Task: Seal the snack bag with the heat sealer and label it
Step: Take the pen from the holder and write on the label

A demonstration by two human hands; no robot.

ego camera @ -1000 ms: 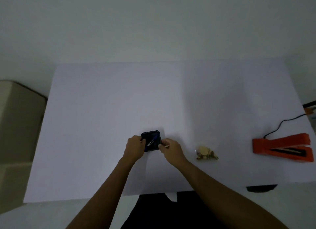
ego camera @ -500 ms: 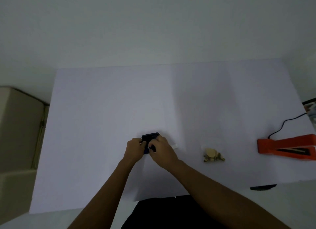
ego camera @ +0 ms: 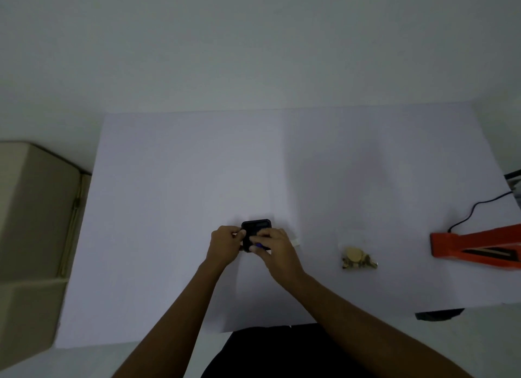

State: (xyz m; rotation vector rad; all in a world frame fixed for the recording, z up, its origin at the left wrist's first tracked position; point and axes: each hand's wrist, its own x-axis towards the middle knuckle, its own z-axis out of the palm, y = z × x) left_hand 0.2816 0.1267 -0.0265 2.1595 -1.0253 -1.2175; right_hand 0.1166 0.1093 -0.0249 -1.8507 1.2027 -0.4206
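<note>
- Two hands meet near the middle of the counter's (ego camera: 174, 180) front edge, both on a small black device (ego camera: 256, 226) with rounded corners.
- Left hand (ego camera: 225, 246) grips the device's left side, thumb and fingers pinched against its edge.
- Right hand (ego camera: 275, 249) lies over the device's lower right part, fingers curled down on its face; a bit of blue shows under those fingers, too small to identify.
- Just past the right hand's knuckles a small pale strip (ego camera: 294, 240) sticks out toward the counter's right side; what it is cannot be told.
- Clear snack bag (ego camera: 357, 260) lies flat on the counter, apart from the hands, between them and the right edge. Inside it are pale yellow-gold pieces, one round and flat on top of the others; whether its mouth is closed cannot be told.
- Orange heat sealer (ego camera: 476, 248) sits at the counter's right edge, partly cut off by the frame, its arm raised in a wedge. A black cord (ego camera: 473, 211) runs from its back end off toward the far right corner.
- Beige box (ego camera: 33, 208) stands off the counter, beside its left edge.
</note>
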